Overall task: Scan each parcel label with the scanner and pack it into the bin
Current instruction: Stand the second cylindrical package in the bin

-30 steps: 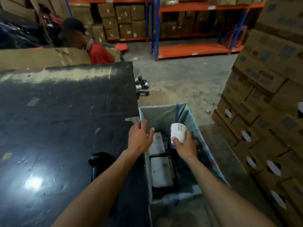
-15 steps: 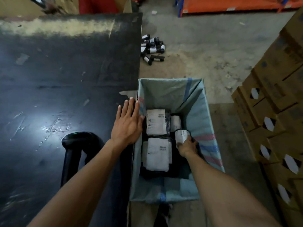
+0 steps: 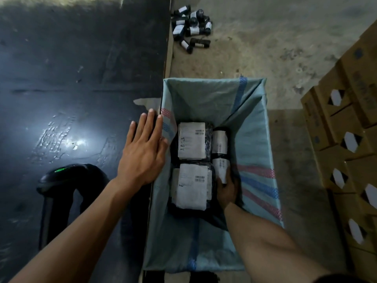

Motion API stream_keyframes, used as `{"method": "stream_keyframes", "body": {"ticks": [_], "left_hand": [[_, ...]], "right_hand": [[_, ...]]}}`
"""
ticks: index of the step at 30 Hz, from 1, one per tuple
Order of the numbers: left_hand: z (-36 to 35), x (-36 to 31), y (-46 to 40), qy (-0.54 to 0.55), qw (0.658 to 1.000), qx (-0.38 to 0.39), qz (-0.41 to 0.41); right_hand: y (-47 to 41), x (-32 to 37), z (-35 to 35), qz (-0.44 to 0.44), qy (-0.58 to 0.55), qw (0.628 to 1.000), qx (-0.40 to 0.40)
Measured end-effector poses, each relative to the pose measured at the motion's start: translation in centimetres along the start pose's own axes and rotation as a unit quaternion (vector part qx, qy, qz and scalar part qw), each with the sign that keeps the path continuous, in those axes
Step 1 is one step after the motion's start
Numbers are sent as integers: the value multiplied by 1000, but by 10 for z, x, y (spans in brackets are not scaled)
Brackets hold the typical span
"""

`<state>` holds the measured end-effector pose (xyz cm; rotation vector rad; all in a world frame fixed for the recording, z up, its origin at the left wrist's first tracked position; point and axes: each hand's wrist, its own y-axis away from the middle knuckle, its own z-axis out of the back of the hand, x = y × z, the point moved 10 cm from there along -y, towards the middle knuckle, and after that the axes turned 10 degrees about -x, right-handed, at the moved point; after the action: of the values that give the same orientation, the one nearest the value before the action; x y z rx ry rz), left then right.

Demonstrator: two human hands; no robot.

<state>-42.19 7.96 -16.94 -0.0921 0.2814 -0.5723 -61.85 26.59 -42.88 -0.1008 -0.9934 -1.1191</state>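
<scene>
Since the earlier frame the right hand [image 3: 227, 189] has sunk deeper into the bin [image 3: 255, 139], carrying its rolled parcel [image 3: 221, 167] down to the bottom, and the view now tips more steeply over the bin. That hand's grip is curled around the near end of the rolled parcel, a dark roll with a white barcode label, which lies at the right side of the bin floor just beside the other packed items. Directly beyond it sits a second rolled parcel [image 3: 219, 140], end to end with the held one. To their left lie two flat parcels with white labels, the far one [image 3: 191, 140] and the near one [image 3: 191, 185], each showing a small barcode.

The left hand [image 3: 142, 152] holds nothing; its fingers are straight and spread flat, resting at the edge of the dark surface [image 3: 71, 88] with the fingertips touching the bin's left rim. The bin is lined with a pale blue woven sack marked with red and blue stripes.

Near the left forearm, the black scanner [image 3: 61, 184] stands on the surface with a green light glowing on its head. On the concrete floor [image 3: 265, 48] beyond the bin lies a heap of small dark rolls [image 3: 190, 27]. Stacked cardboard boxes [image 3: 346, 139] fill the right edge.
</scene>
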Motion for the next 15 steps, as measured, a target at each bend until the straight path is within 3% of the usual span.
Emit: {"method": "stream_keyframes", "body": {"ticks": [10,15], "left_hand": [[1,2,1,-8,1000,0,-1],[1,2,0,-11,1000,1,0]], "right_hand": [[-5,-7,-10,-23,-39,998,41],[-7,-3,-10,-21,19,997,66]]}}
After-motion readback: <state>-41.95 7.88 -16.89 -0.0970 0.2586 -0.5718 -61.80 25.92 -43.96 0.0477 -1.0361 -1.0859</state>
